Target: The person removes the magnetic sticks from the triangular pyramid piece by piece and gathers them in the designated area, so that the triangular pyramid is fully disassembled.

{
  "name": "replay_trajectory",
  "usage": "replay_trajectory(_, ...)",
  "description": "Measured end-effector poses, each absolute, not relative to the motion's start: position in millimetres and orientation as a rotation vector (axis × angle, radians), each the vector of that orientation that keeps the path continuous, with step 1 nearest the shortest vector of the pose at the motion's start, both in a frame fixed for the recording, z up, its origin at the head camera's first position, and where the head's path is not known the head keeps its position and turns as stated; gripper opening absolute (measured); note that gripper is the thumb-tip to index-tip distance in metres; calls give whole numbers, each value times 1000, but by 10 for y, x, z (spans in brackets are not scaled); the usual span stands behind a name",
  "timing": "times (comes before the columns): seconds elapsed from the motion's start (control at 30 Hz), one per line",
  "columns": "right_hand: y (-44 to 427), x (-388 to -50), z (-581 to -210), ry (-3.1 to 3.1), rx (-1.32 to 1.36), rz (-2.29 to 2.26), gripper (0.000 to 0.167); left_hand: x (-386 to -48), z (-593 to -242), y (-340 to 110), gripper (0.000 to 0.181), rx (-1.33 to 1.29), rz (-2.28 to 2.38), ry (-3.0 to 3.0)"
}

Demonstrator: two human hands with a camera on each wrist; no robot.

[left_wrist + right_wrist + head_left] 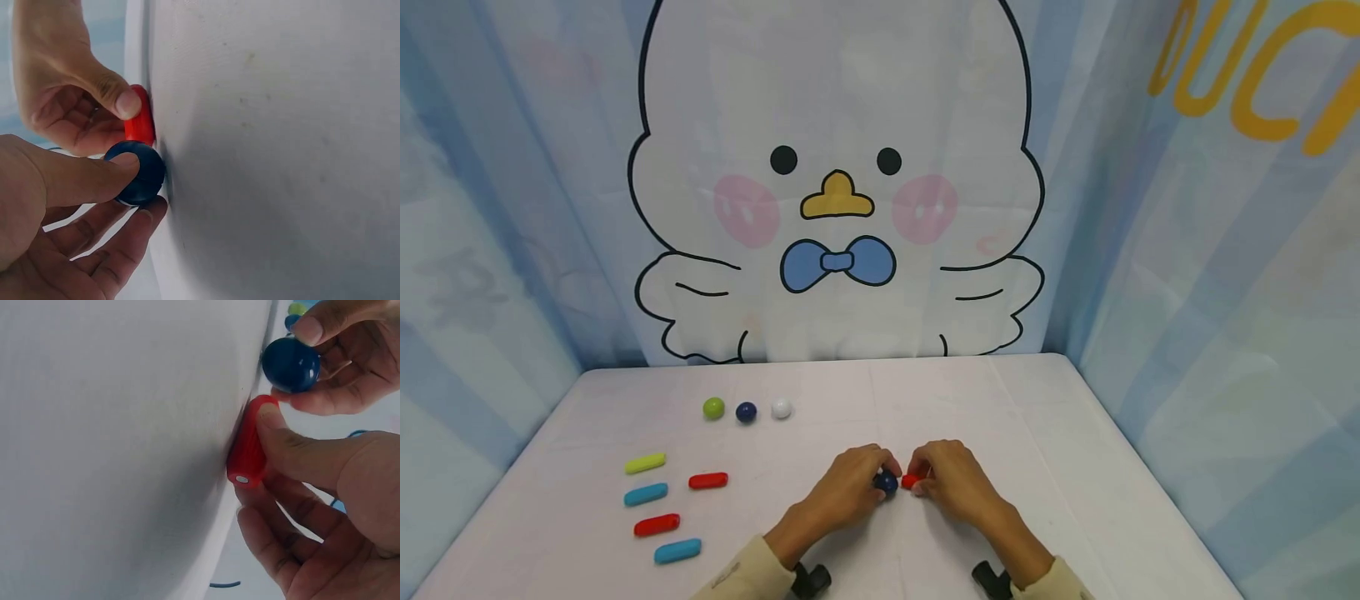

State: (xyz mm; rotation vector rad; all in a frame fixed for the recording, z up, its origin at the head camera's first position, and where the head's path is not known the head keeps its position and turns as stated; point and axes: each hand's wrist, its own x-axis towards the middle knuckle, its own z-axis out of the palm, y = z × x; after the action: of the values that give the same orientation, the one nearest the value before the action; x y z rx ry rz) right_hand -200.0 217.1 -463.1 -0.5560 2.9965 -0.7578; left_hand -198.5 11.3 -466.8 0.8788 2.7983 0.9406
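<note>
Between thumb and fingers, my left hand [848,490] pinches a dark blue ball [887,482] low over the table. My right hand [957,485] holds a short red rod [910,481] by its sides, close to the right of the ball. In the right wrist view the red rod [249,447] shows a small silvery disc on its near end, while its other end points at the blue ball [290,364]. A narrow gap parts the two in the head view. From the left wrist, the ball [142,174] covers one end of the rod [139,122].
A green ball [713,407], another dark blue ball [746,412] and a white ball [782,408] line up at the back left. Left of my hands lie a yellow-green rod [645,463], two blue rods [646,494] and two red rods [708,481]. Curtains enclose the white table [1075,500].
</note>
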Motion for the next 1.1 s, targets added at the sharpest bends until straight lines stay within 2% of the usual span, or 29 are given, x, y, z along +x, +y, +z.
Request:
replay_trajectory(0.53,2168,-1970,-4616,2988,-430,-708,21,-2173,-4601,-211,32,720,1066,2870)
replay_trajectory(1.1,2229,-1933,-4612,3005,-456,-778,22,-2697,-4623,-523,32,481,1004,3057)
